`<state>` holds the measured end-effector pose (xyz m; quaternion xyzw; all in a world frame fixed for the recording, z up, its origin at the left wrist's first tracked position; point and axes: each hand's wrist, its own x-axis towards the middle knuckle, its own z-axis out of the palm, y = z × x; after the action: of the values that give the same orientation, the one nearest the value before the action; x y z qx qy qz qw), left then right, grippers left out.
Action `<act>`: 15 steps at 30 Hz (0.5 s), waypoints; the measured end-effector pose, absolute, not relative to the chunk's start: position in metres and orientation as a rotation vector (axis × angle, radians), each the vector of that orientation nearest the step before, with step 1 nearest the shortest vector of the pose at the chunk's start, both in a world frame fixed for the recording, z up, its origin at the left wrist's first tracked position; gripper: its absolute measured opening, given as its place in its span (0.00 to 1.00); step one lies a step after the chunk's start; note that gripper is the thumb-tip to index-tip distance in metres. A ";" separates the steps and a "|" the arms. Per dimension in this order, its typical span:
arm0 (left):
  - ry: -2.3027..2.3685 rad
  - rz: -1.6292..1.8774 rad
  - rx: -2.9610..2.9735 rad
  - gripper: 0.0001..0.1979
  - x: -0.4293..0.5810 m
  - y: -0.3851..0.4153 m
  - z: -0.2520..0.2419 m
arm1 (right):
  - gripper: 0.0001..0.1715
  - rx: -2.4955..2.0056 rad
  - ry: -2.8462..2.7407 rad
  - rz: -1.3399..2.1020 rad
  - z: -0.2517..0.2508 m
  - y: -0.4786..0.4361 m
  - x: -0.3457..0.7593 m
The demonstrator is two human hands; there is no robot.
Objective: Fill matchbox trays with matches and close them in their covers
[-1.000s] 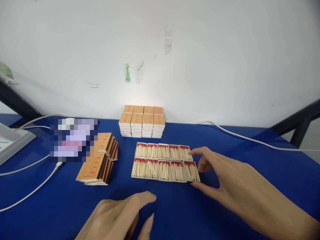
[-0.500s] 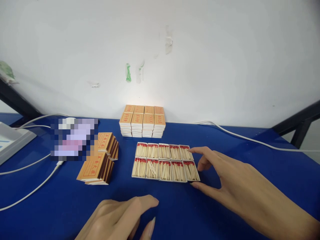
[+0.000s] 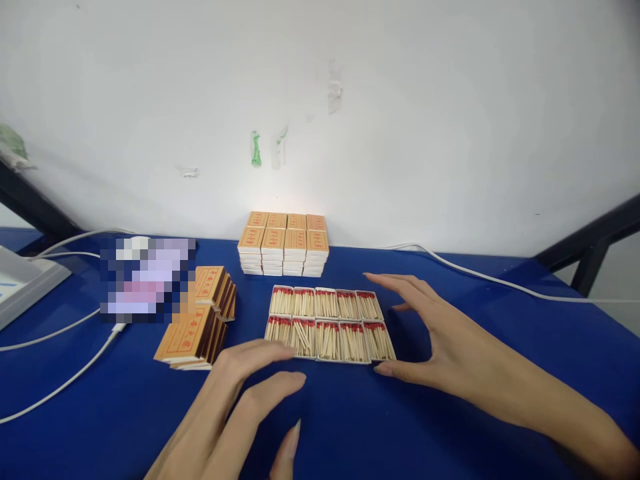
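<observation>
Two rows of matchbox trays (image 3: 327,327), filled with red-tipped matches, lie side by side on the blue table. At their right end is my right hand (image 3: 420,327), its thumb and fingers spread wide and holding nothing; the thumb tip is close to the near right corner. My left hand (image 3: 235,407) is also open and empty, with its foremost fingertip over the front edge of the near left trays, hiding part of them. Left of the trays, orange matchbox sleeves (image 3: 187,333) stand in leaning stacks.
Behind the trays, closed matchboxes (image 3: 283,243) are piled in a neat block near the white wall (image 3: 425,133). A pixelated patch (image 3: 150,277) covers something at the left. White cables (image 3: 75,393) cross the table, one (image 3: 480,270) at the right. Dark metal bars flank both sides.
My left hand has moved forward and its fingers have spread, reaching the near left trays. My right hand has opened wider, its upper fingers lifting off the right end of the trays.
</observation>
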<state>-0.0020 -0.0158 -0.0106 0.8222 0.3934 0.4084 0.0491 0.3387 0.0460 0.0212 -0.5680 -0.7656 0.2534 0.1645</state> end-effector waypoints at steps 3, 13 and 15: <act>1.328 1.152 2.400 0.30 -0.007 -0.002 -0.018 | 0.62 -1.618 -2.165 0.783 0.019 0.049 0.339; 1.362 1.012 2.220 0.36 -0.021 0.032 -0.069 | 0.61 -1.618 -2.138 0.774 0.012 0.048 0.338; 1.353 0.995 2.204 0.35 -0.023 0.031 -0.073 | 0.61 -1.626 -2.129 0.783 0.012 0.048 0.337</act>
<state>-0.0229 0.0313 -0.0733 0.7818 0.4799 0.3530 0.1841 0.3370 0.0479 0.0118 -0.5738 -0.7510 0.2763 0.1743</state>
